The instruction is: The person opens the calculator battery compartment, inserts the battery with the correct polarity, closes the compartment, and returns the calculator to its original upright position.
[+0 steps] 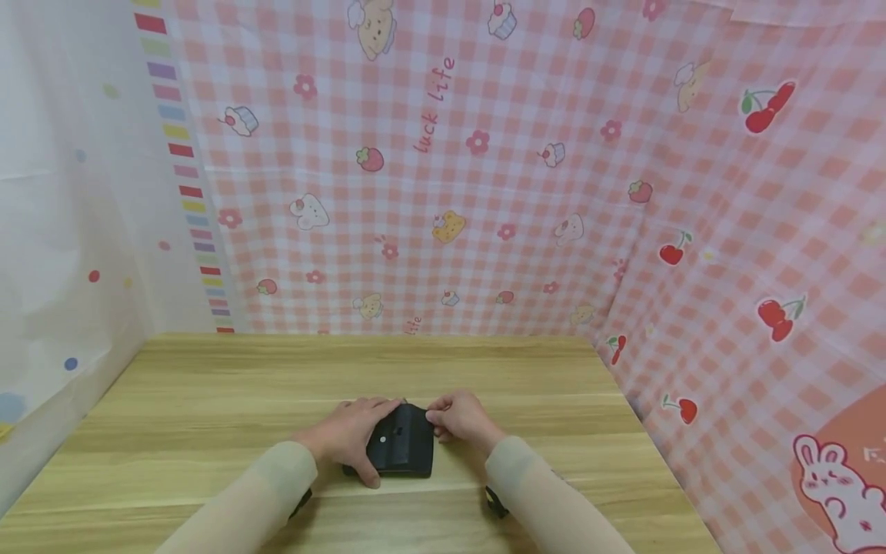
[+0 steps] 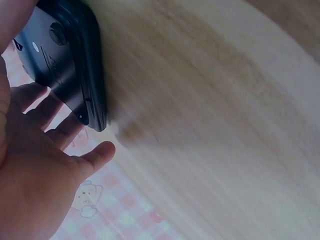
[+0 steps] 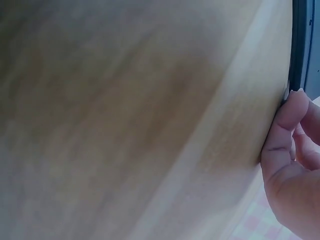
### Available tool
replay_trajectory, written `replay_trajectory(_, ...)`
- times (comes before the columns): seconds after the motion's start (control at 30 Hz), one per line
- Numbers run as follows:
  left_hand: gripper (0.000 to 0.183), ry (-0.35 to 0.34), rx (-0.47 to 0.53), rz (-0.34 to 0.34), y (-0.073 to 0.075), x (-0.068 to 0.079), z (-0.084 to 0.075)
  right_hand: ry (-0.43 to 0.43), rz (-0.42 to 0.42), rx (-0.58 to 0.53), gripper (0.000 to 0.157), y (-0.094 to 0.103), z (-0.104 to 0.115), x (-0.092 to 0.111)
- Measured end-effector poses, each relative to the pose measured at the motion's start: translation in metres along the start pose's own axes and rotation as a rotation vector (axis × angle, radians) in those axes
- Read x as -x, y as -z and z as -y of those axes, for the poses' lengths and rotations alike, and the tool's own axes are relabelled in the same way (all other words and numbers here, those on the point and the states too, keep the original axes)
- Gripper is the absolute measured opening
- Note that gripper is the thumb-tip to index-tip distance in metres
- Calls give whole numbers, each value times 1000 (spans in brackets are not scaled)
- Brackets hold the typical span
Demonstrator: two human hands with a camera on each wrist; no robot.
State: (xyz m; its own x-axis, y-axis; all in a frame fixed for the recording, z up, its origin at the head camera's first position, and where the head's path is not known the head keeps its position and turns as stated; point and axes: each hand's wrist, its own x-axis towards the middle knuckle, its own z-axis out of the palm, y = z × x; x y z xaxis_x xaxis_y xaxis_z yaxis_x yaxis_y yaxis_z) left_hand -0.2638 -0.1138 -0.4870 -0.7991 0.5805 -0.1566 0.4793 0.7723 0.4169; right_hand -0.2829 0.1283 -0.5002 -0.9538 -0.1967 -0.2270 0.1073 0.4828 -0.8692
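A black wallet-like case (image 1: 415,442) with a small round pale stud lies on the wooden table, in front of me. My left hand (image 1: 349,431) holds it from the left, thumb along the near edge and fingers at the far edge. In the left wrist view, the dark case (image 2: 75,65) shows rounded corners and a round knob-like fastener. My right hand (image 1: 462,415) pinches the case's upper right edge between thumb and forefinger. Only a strip of the case (image 3: 298,45) shows beside the right hand (image 3: 295,155) in the right wrist view. Its underside is hidden.
The wooden table (image 1: 554,377) reaches back to a pink checked cloth (image 1: 415,231) hanging behind it. Another pink cloth (image 1: 734,254) hangs along the right side, and a white sheet (image 1: 69,231) along the left. Dark wrist-worn devices show beneath both sleeves.
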Motion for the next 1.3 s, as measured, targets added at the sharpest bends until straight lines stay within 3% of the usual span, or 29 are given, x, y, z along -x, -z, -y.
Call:
replay_trajectory(0.47,128,0,-1,0,1,6,-1,34,4,14,20,-1,-2,0)
replay_trajectory(0.63,120,-2,11,-59,-2,13,5,62,43,73,32,11,-1,8)
replay_trajectory(0.77,111,-11,-17,-132,-1,25,14,151,43,272,44,29,8,19)
replay_trajectory(1.0,105,-64,-41,-159,0,42,28,449,76,733,67,54,38,38)
replay_trajectory(1.17,103,-39,0,-150,-3,44,35,656,136,1074,79,54,61,45)
replay_trajectory(1.3,101,-31,39,-130,-3,43,35,701,226,1200,85,45,70,45)
